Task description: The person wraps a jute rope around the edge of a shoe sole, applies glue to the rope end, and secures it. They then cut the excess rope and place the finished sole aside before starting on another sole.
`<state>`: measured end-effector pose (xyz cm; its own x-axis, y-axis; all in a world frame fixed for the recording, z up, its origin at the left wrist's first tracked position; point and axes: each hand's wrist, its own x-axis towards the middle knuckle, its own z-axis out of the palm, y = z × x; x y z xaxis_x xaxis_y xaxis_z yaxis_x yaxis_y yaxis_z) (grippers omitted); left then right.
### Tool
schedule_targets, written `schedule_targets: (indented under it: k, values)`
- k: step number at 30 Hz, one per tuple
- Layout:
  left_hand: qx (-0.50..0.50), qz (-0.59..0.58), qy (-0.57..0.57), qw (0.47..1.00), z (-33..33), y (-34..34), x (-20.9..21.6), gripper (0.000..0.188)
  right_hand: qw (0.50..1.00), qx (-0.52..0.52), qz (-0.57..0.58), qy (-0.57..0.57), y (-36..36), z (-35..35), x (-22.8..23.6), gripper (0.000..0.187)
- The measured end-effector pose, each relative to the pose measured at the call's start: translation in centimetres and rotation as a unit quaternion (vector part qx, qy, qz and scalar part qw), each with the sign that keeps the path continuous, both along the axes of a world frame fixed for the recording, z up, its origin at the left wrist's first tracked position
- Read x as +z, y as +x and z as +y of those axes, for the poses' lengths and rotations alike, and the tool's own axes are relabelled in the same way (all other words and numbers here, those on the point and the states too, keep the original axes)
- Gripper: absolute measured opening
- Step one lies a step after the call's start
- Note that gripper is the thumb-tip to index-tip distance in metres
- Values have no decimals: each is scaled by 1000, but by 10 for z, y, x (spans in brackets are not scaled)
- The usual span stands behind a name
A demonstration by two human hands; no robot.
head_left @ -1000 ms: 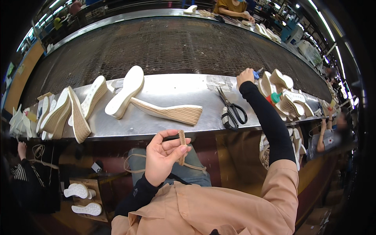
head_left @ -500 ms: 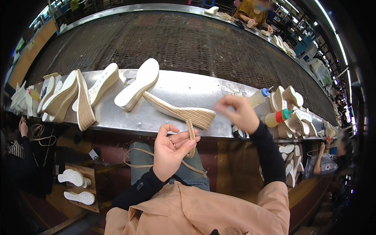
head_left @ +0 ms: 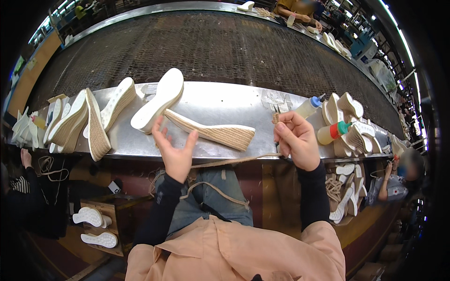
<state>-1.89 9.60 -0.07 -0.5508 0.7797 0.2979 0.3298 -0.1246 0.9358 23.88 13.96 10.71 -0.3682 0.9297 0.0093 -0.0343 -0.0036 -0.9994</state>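
A wedge sole (head_left: 215, 133) with a rope-wrapped side and white top edge lies on its side on the metal table edge. My left hand (head_left: 176, 152) is open beside its toe end, thumb and fingers apart, with nothing between them. To the right of the heel, my right hand (head_left: 297, 140) is closed around a small tool with two dark points (head_left: 276, 112) and a tan wrapping, which looks like thread snips. A tan woven strip (head_left: 234, 161) runs along the table's front edge to below my right fingers; whether they grip it too is unclear.
A white-topped sole (head_left: 159, 100) and several wedge soles (head_left: 99, 126) lie left. Two glue bottles, blue-capped (head_left: 309, 107) and green-capped (head_left: 330, 133), stand near more wedges (head_left: 358, 140) at right. Beyond runs a dark mesh conveyor (head_left: 154, 47). A co-worker (head_left: 300, 11) sits across it.
My left hand has let go of the tan strip and moved left toward the sole's toe. My right hand now holds the pointed tool, and the strip stretches toward it.
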Motion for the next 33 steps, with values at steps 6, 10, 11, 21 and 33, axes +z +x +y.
schedule_targets:
  k: [6, 10, 11, 21, 33]
  values:
    - [-173, -181, 40, 967, 39, -12, -18, 97, 998, 8, -54, -24, 17, 3, 6, 15]
    - [-266, -197, 9, 944, 57, -24, -14, 96, 999, 19, -11, -36, 24, 8, 7, 19]
    - [-281, -208, 10, 937, 60, -25, -14, 97, 999, 23, -21, -39, 19, 9, -1, 20]
    - [-313, -150, 38, 937, 63, -28, -18, 82, 987, 84, -89, -102, -44, 41, -50, 24]
    - [-328, -182, 65, 925, 63, -27, -16, 78, 982, 78, -161, -52, -80, 50, -73, 22]
